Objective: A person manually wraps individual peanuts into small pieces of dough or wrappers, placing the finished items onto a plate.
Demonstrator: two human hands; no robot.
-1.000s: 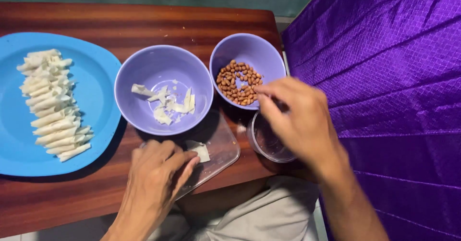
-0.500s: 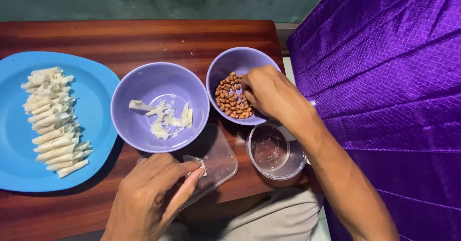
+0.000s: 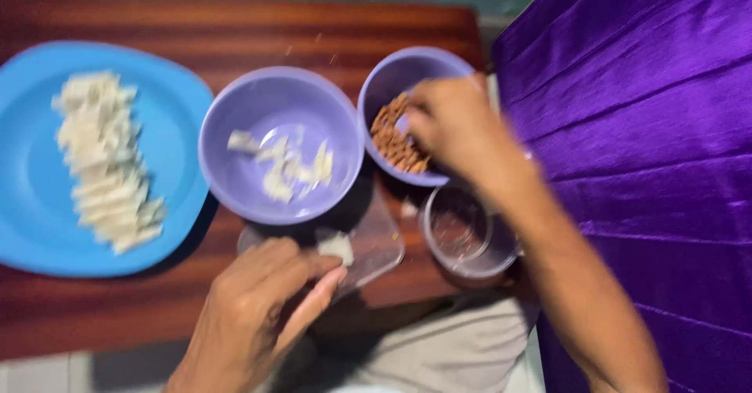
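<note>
The view is blurred by motion. My right hand (image 3: 450, 127) reaches into the small purple bowl (image 3: 392, 76) of brown peanuts (image 3: 394, 144), fingers bunched over the nuts. My left hand (image 3: 262, 299) rests on a clear plastic lid (image 3: 376, 240) at the table's near edge, fingertips pressing a small white wrapper piece (image 3: 335, 246). A larger purple bowl (image 3: 258, 103) with white wrapper scraps (image 3: 294, 166) stands between the two hands.
A blue plate (image 3: 31, 197) at the left carries several rolled white wrappers (image 3: 106, 162). A clear round cup (image 3: 462, 236) sits under my right forearm. Purple cloth (image 3: 642, 127) covers the right side. The wooden table (image 3: 235, 25) extends away from me.
My right hand moved from the clear cup into the peanut bowl and stays there. My left hand keeps pressing the wrapper piece. The camera has shifted and blurred.
</note>
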